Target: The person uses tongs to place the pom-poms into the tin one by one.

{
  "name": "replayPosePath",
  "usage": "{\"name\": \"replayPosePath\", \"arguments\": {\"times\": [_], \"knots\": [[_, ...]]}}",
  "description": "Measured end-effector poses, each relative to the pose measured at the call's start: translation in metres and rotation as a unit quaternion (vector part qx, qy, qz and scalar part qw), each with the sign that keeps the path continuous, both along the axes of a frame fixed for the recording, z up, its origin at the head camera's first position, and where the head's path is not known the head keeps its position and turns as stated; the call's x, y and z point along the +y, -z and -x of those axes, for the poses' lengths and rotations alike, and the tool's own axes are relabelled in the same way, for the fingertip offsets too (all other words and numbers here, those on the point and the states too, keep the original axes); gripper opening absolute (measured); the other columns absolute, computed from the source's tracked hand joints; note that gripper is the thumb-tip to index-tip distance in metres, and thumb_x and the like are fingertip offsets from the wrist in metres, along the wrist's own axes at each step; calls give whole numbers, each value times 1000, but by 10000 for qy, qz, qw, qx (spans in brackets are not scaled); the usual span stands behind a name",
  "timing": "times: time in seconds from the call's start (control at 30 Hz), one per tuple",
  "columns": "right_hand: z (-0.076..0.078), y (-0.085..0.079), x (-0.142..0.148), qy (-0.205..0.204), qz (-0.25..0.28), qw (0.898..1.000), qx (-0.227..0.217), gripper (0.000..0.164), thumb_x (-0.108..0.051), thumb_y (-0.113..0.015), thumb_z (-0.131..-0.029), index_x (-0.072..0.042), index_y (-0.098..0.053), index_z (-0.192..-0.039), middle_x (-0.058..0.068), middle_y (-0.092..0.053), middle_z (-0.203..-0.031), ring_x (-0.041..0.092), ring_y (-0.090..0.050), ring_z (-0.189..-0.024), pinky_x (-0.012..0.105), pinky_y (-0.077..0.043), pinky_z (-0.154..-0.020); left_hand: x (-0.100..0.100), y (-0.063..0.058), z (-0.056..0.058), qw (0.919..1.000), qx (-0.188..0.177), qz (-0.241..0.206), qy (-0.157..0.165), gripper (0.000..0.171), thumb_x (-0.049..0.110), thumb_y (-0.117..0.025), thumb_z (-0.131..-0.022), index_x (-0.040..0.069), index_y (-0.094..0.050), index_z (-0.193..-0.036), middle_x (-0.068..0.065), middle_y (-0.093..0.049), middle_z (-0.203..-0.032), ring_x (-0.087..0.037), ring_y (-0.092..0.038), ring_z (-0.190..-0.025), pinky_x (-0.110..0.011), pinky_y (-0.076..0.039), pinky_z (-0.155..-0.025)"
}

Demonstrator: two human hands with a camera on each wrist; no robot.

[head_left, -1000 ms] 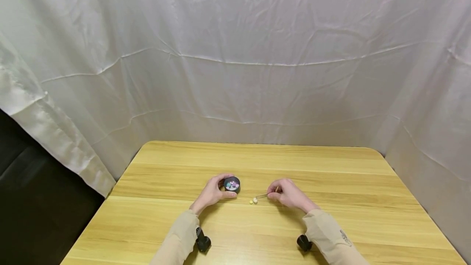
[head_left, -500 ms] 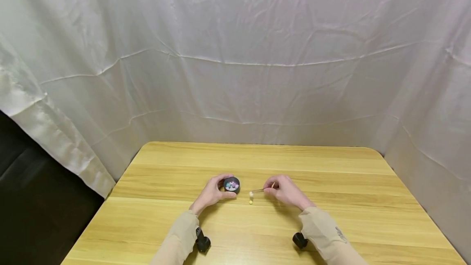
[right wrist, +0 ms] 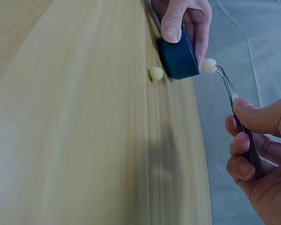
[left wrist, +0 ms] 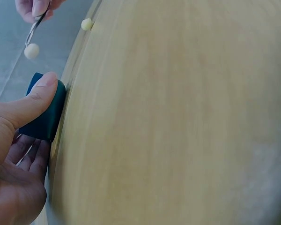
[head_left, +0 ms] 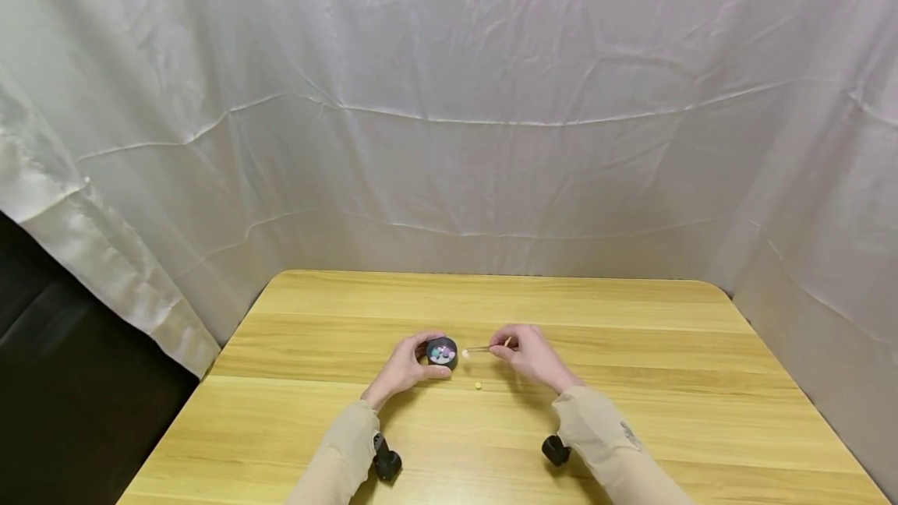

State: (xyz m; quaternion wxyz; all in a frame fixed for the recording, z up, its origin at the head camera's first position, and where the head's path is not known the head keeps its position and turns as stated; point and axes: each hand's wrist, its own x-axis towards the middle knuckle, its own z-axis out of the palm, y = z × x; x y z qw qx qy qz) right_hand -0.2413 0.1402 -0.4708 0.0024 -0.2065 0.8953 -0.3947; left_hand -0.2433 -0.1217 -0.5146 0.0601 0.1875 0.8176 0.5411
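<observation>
With thumb and fingers on opposite sides, my left hand [head_left: 403, 365] grips a small dark round container [head_left: 443, 367] standing on the table. Several small balls in purple, teal and white show inside it in the head view. My right hand [head_left: 529, 355] holds bent-tip metal tweezers [right wrist: 228, 86] between thumb and fingers. A white ball [right wrist: 209, 65] is pinched in their tips, raised above the table just right of the container. On the tabletop a pale yellow ball [head_left: 479, 386] lies by itself, nearer me than the white one. Both wrist views hide the container's contents.
The wooden table [head_left: 596, 318] has light planks and rounded far corners. Pale cloth [head_left: 491, 178] hangs behind it and along both sides. Black wrist cameras [head_left: 387, 464] sit under the sleeves, and a dark surface [head_left: 63, 372] lies off to the left.
My right hand has lifted the white ball off the table with the tweezers and carried it left and away from me, towards the container. The left hand and the yellow ball have stayed put.
</observation>
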Motion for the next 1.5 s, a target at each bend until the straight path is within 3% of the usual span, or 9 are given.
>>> {"name": "replayPosePath", "arguments": {"times": [0.93, 1.5], "knots": [[6, -2, -27, -118, -2, 9999, 126, 7, -8, -71, -92, -9, -76, -88, 2, -72, -84, 6, -57, -71, 18, -48, -62, 1, -4, -2, 10000, -25, -78, 31, 60, 5, -83, -81, -5, -57, -134, -25, -64, -130, -39, -63, -120, -53, -50, -105], [4, 0, -20, -212, 2, 9998, 48, 7, -9, -70, -93, -8, -76, -90, 3, -72, -86, 7, -57, -74, 19, -48, -64, 1, -3, -2, 9999, -45, -113, 31, 62, 4, -83, -81, -6, -56, -136, -25, -64, -130, -40, -62, -121, -54, -50, -105]]}}
